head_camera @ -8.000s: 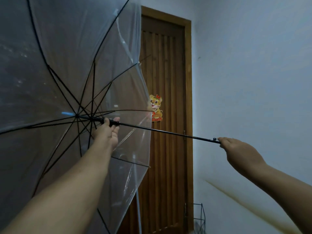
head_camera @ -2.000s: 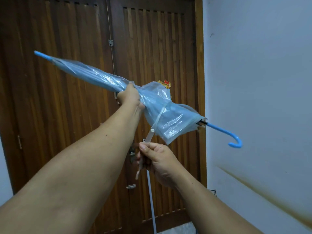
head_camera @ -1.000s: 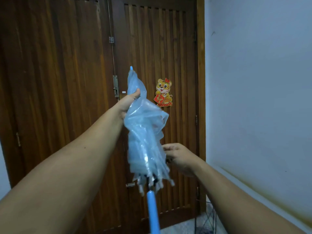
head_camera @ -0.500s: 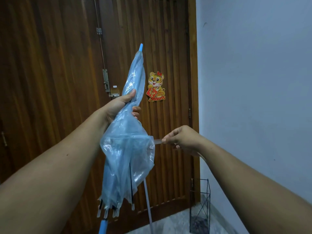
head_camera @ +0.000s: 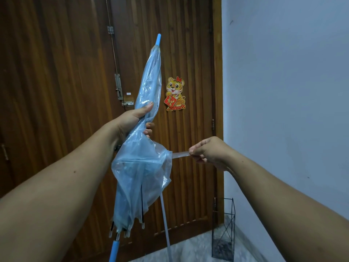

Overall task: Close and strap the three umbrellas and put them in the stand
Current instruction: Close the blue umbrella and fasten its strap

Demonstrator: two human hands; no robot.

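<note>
Left hand [head_camera: 132,120] wraps folded umbrella [head_camera: 143,152] mid-canopy, tip up, steadying it. Right hand [head_camera: 209,152] pinches strap [head_camera: 180,154] between thumb and fingers, pulled taut sideways, likely for wrapping round loose folds. Stand [head_camera: 223,231] waits below, by wall.

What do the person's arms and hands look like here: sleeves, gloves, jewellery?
Both forearms are bare right to the frame edges, with no sleeve in view. The left hand and the right hand wear no gloves, and no rings, watch or wristband show. Fingernails are short and unpainted. A few small dark moles dot both forearms. No other markings are visible.
</note>
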